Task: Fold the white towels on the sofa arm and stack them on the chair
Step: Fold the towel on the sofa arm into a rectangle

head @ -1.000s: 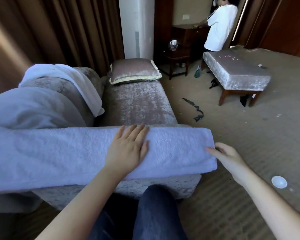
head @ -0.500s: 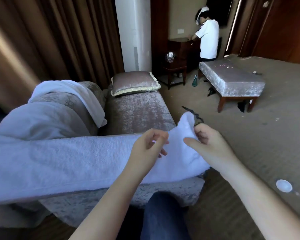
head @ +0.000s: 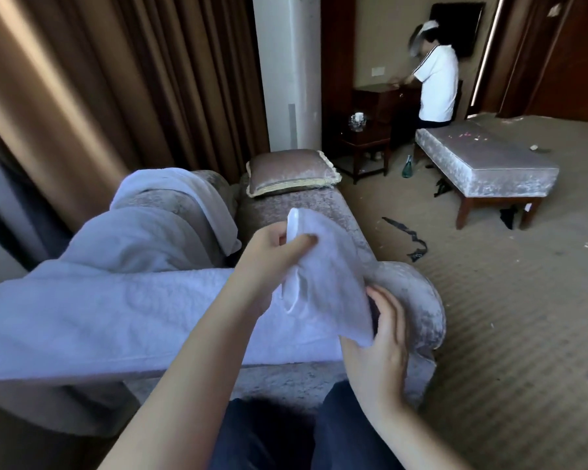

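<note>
Head view: left hand (head: 269, 256) thumb and fingers pinch the upper end corner of the white towel (head: 116, 310); right hand (head: 381, 337) fingers curl round its lower corner. The white towel lies lengthwise on the sofa arm (head: 414, 300), that end lifted. Further towels (head: 143, 239) are heaped behind the sofa arm, unfolded. Judged: first fold begun, stacking outstanding.

The white towel (head: 116, 310) looks to me like matt, nubby terry cloth. The sofa arm (head: 418, 300) is crushed velvet with a faint sheen. At two o'clock the bench (head: 489, 171) wears similar velvet over dark wooden legs. The carpet (head: 523, 334) is ribbed and matt.
</note>
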`<state>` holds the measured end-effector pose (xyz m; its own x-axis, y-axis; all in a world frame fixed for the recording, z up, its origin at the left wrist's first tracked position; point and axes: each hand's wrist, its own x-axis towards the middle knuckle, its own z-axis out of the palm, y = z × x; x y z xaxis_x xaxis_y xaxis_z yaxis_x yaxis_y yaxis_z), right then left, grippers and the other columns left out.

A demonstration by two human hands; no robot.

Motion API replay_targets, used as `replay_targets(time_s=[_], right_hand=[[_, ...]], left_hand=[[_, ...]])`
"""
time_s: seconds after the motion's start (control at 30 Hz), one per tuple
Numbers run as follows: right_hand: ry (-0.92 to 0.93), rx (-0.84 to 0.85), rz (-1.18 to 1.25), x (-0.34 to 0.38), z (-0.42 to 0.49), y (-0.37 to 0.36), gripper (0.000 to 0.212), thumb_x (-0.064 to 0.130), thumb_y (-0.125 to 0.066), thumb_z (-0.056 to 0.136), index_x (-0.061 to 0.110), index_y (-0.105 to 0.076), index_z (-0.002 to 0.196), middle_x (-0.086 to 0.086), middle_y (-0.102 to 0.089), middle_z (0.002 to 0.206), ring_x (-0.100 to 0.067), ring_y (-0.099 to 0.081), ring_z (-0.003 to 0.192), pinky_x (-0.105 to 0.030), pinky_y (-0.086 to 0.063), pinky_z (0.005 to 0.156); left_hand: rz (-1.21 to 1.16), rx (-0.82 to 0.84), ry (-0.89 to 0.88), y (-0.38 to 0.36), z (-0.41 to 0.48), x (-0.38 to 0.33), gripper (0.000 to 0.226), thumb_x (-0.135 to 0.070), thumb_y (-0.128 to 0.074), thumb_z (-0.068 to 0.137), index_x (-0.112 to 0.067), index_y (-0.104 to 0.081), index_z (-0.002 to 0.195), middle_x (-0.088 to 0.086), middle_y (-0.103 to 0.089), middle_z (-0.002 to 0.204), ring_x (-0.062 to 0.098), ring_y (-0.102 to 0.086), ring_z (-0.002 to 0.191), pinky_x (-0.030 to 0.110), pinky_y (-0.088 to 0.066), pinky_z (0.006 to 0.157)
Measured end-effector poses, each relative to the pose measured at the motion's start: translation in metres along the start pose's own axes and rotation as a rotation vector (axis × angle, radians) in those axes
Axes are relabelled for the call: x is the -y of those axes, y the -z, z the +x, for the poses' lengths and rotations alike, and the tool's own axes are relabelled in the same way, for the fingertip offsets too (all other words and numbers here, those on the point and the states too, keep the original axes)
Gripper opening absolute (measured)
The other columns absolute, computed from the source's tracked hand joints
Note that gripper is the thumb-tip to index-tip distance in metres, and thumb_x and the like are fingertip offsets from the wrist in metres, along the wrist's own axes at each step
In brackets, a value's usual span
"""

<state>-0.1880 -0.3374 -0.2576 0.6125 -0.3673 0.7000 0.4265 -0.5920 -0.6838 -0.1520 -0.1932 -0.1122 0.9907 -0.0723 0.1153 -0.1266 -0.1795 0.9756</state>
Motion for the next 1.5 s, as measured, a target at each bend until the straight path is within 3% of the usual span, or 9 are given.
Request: replay_targets(time_s=[0.1, 0.4, 0.57, 0.7, 0.8, 0.93, 1.2, 1.33, 1.5], right_hand=[[0.066, 0.016, 0.008, 0.002, 0.004, -0.014, 0.067, -0.017, -0.074, 0.065, 0.016, -0.055, 0.121, 0.003, -0.056, 0.122, -0.013, -0.053, 0.113, -0.021, -0.042, 0.098], [0.496, 0.544, -0.131, 0.002, 0.014, -0.032, 0.088, -0.028, -0.059, 0.053, 0.012, -0.058, 0.131, -0.005, -0.049, 0.143, -0.021, -0.033, 0.139, -0.047, -0.047, 0.101], [0.503, 0.747, -0.297, 0.006, 0.005, -0.04, 0.084, 0.007, -0.08, 0.06, 0.016, -0.051, 0.138, -0.003, -0.042, 0.15, -0.017, -0.02, 0.145, -0.033, -0.019, 0.117], [0.56, 0.745, -0.429, 0.012, 0.002, -0.031, 0.07, 0.063, -0.039, 0.091, 0.021, -0.039, 0.147, 0.001, -0.029, 0.157, -0.014, -0.01, 0.149, -0.036, -0.009, 0.118], [0.438, 0.741, -0.332, 0.03, 0.012, -0.033, 0.081, 0.074, -0.013, 0.092, 0.021, -0.048, 0.142, 0.003, -0.035, 0.154, -0.016, -0.023, 0.146, -0.042, -0.02, 0.117], [0.381, 0.644, -0.299, 0.033, 0.03, -0.064, 0.074, 0.057, -0.007, 0.1, 0.013, -0.05, 0.14, -0.005, -0.042, 0.15, -0.022, -0.033, 0.142, -0.039, -0.026, 0.115], [0.445, 0.618, -0.305, 0.009, 0.029, -0.082, 0.058, 0.046, -0.037, 0.097, 0.011, -0.046, 0.143, -0.004, -0.04, 0.151, -0.02, -0.029, 0.143, -0.035, -0.017, 0.119], [0.036, 0.585, -0.021, 0.003, 0.033, -0.06, 0.052, 0.042, -0.045, 0.097, 0.016, -0.046, 0.141, 0.002, -0.044, 0.146, -0.016, -0.033, 0.138, -0.029, -0.025, 0.114], [-0.117, 0.597, -0.298, 0.007, 0.048, -0.045, 0.048, 0.062, -0.043, 0.084, 0.017, -0.06, 0.084, 0.003, -0.054, 0.091, -0.023, -0.043, 0.096, -0.031, -0.034, 0.08]], left_hand=[[0.022, -0.038, -0.012, 0.031, -0.004, 0.0, 0.056, -0.038, -0.065, 0.075, 0.012, -0.054, 0.098, 0.014, -0.058, 0.083, 0.027, -0.056, 0.075, 0.041, -0.04, 0.069], [0.115, -0.334, 0.124, 0.117, -0.029, 0.059, 0.027, -0.027, -0.068, 0.082, -0.004, -0.066, 0.096, 0.013, -0.071, 0.088, 0.029, -0.067, 0.086, 0.043, -0.053, 0.074], [0.462, -0.538, 0.164, 0.12, -0.03, 0.095, 0.04, -0.022, -0.064, 0.091, -0.015, -0.049, 0.128, 0.002, -0.059, 0.108, 0.022, -0.057, 0.092, 0.031, -0.037, 0.072], [1.02, -0.645, -0.214, 0.105, -0.038, 0.098, 0.051, -0.014, -0.066, 0.086, -0.009, -0.049, 0.134, 0.015, -0.052, 0.133, 0.037, -0.054, 0.111, 0.047, -0.048, 0.085], [1.129, -0.573, -0.536, 0.087, -0.035, 0.096, 0.04, -0.02, -0.056, 0.094, -0.008, -0.055, 0.132, 0.013, -0.052, 0.14, 0.035, -0.052, 0.124, 0.047, -0.045, 0.099], [1.262, -0.341, -0.492, 0.068, -0.024, 0.119, 0.053, -0.043, -0.031, 0.101, -0.011, -0.058, 0.134, 0.009, -0.053, 0.142, 0.033, -0.049, 0.131, 0.053, -0.04, 0.105], [1.332, -0.327, -0.488, 0.07, -0.02, 0.15, 0.058, -0.05, -0.026, 0.102, -0.015, -0.046, 0.145, 0.006, -0.044, 0.15, 0.03, -0.036, 0.141, 0.052, -0.025, 0.115], [1.34, -0.364, -0.496, 0.069, -0.022, 0.15, 0.056, -0.048, -0.03, 0.101, -0.017, -0.044, 0.146, 0.005, -0.044, 0.15, 0.029, -0.036, 0.141, 0.052, -0.025, 0.115], [1.366, -0.372, -0.494, 0.066, -0.02, 0.148, 0.055, -0.046, -0.034, 0.1, -0.016, -0.047, 0.144, 0.005, -0.045, 0.149, 0.029, -0.039, 0.139, 0.053, -0.026, 0.114]])
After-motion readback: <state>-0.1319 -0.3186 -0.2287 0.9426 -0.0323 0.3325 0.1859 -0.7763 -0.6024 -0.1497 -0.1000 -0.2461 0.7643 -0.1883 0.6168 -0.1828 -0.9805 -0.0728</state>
